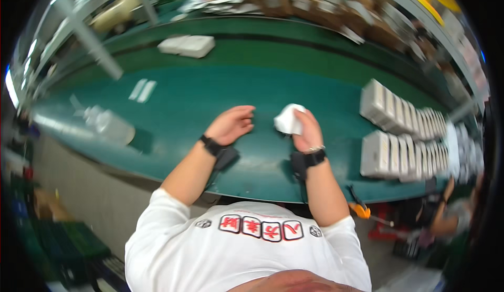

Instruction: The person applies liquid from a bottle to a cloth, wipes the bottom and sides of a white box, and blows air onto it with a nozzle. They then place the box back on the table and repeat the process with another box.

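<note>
My right hand (310,132) is closed around a white cloth-like wad (287,119), held just above the green tabletop; blur hides its exact kind. Across from it, to the left, my left hand (231,125) has loosely bent fingers and nothing visible in them. Both wrists wear black straps with small dark boxes. Between the two hands lies a stretch of the green table (262,160).
A clear plastic bottle (113,126) lies at the left beside two white strips (142,90). White boxes (188,45) sit at the back. Two rows of small white boxes (401,108) stand at right, near an orange-handled tool (361,210). Another person's arm (445,213) shows beyond.
</note>
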Demonstrator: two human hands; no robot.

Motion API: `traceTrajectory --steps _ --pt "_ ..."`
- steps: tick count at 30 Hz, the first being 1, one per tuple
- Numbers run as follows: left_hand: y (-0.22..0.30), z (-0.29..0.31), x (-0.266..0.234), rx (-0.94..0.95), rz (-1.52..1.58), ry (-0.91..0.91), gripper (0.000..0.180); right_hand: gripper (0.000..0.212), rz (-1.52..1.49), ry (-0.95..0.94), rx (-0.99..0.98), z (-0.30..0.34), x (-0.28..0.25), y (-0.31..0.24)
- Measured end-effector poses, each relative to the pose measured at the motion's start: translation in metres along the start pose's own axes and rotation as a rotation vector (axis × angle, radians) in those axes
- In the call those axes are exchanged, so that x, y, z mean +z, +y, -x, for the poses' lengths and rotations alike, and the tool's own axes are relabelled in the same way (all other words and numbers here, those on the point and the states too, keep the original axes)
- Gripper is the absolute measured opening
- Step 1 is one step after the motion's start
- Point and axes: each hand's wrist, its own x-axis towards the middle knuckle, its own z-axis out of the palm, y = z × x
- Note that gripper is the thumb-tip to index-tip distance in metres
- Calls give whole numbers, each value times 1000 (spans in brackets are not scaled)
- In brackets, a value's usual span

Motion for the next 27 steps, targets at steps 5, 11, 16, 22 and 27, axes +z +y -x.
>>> traceTrajectory --steps 5,11,16,22,27 --pt "15 -10 7 -196 205 101 9 25 60 -5 34 -1 -2 1" --pt "94 -61 9 -10 169 145 11 23 91 39 53 0 7 -2" --pt "130 -173 -30 60 291 372 33 23 107 82 21 0 5 -3" --pt "149 -238 -71 309 576 445 50 17 211 63 -38 2 18 9" --pt "163 -240 -60 209 238 736 46 15 247 81 -44 2 21 6"
